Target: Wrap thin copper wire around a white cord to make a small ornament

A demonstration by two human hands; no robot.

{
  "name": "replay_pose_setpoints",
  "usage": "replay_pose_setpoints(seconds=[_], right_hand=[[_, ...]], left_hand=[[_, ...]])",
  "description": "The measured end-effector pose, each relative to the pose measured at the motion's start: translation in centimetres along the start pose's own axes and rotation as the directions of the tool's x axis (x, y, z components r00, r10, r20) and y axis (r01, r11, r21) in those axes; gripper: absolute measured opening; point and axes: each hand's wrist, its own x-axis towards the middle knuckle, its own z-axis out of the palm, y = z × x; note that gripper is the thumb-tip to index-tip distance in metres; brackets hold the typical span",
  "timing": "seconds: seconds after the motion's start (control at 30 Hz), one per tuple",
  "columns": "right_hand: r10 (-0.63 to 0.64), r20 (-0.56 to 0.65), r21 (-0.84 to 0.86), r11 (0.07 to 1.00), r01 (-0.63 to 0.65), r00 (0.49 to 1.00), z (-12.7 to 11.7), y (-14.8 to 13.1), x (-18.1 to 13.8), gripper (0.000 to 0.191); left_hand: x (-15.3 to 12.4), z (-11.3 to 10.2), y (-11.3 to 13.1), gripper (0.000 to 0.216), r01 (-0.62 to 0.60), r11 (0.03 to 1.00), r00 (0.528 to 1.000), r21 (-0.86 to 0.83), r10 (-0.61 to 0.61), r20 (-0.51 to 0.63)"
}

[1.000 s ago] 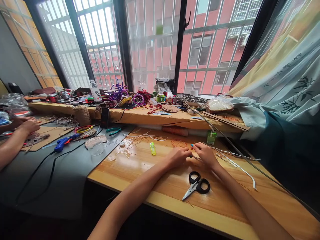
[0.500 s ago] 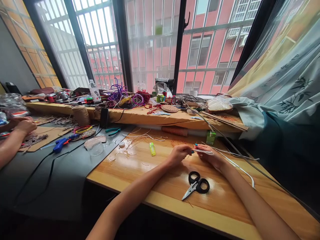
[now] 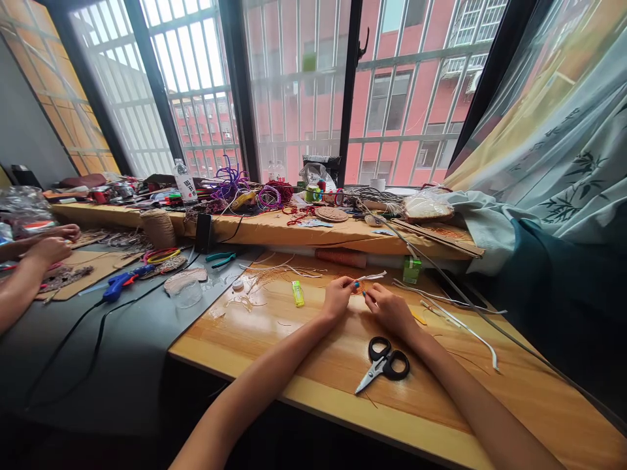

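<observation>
A short bundle of white cord [image 3: 373, 277] sticks out to the right from the fingertips of my left hand [image 3: 339, 297], which is closed on it. Just beside it, my right hand [image 3: 392, 312] has its fingers drawn together in a pinch; whatever lies between them is too small to make out. Thin orange wire [image 3: 360, 287] shows behind the fingertips. Black-handled scissors [image 3: 385, 362] lie on the wooden table [image 3: 313, 359] in front of my right hand. A yellow-green lighter [image 3: 298, 294] lies left of my left hand.
White cords [image 3: 482, 343] lie on the right, near a small green box [image 3: 412, 269]. A grey cable [image 3: 441, 274] crosses there. Leftward are pliers [image 3: 221, 259], a blue glue gun [image 3: 120, 284] and another person's hands [image 3: 49, 245]. A cluttered ledge [image 3: 294, 228] runs behind.
My right hand has moved left and turned over, off the white cord. The cord is now in my left hand, pointing right and slightly up. The other person's hands have shifted a little.
</observation>
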Motion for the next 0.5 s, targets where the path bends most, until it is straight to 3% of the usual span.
replay_pose_setpoints(seconds=[0.1, 0.2, 0.33, 0.4, 0.5], right_hand=[[-0.098, -0.036, -0.113, 0.989, 0.093, 0.995, -0.6, -0.1, -0.2, 0.030], [-0.220, -0.079, -0.198, 0.959, 0.201, 0.972, -1.1, -0.4, -0.2, 0.032], [-0.319, -0.154, -0.269, 0.924, 0.271, 0.935, -1.5, -1.0, -0.2, 0.032], [-0.304, -0.199, -0.278, 0.929, 0.244, 0.932, -1.7, -1.2, -0.2, 0.032], [-0.238, -0.256, -0.272, 0.948, 0.166, 0.937, -2.0, -0.9, -0.2, 0.031]], left_hand=[[0.1, -0.3, 0.0, 0.015, 0.016, 0.991, 1.000, 0.131, -0.013, -0.024], [-0.3, -0.6, 0.3, 0.017, -0.047, 0.929, 0.999, 0.366, 0.044, 0.016], [-1.1, -0.8, 0.9, 0.022, -0.258, 0.666, 0.965, 0.700, 0.209, 0.156], [-1.4, -0.8, 1.0, 0.024, -0.337, 0.549, 0.939, 0.765, 0.249, 0.235], [-1.6, -0.7, 1.1, 0.026, -0.423, 0.462, 0.903, 0.780, 0.289, 0.319]])
